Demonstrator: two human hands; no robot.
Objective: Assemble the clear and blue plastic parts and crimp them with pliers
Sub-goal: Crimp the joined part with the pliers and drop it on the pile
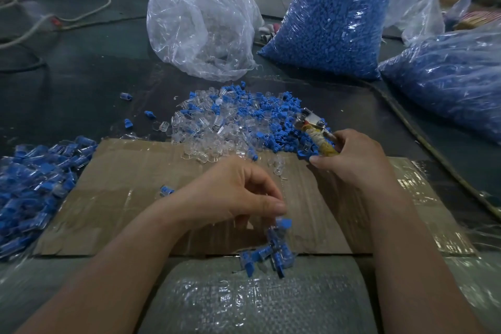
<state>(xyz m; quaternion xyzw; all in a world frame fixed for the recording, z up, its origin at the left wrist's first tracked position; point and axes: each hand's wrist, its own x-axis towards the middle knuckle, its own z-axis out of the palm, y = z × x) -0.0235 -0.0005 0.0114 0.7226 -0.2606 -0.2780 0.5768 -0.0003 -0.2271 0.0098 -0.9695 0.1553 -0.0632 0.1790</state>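
Note:
A mixed heap of clear and blue plastic parts [238, 119] lies on the dark table beyond a flat cardboard sheet [130, 179]. My right hand [352, 160] grips the taped handles of the pliers [314, 127], whose metal jaws point up-left over the heap. My left hand [238, 192] hovers over the cardboard with fingers curled, pinching an assembled clear and blue piece [282, 225] at its fingertips. Just below it, a small cluster of assembled pieces [268, 255] sits at the cardboard's near edge.
A large pile of assembled pieces [32, 190] lies at the left. Behind the heap stand a clear bag of clear parts [200, 24] and two bags of blue parts [333, 27] [450, 76]. A cord [423, 138] runs along the right side. A woven sack [244, 298] covers my lap.

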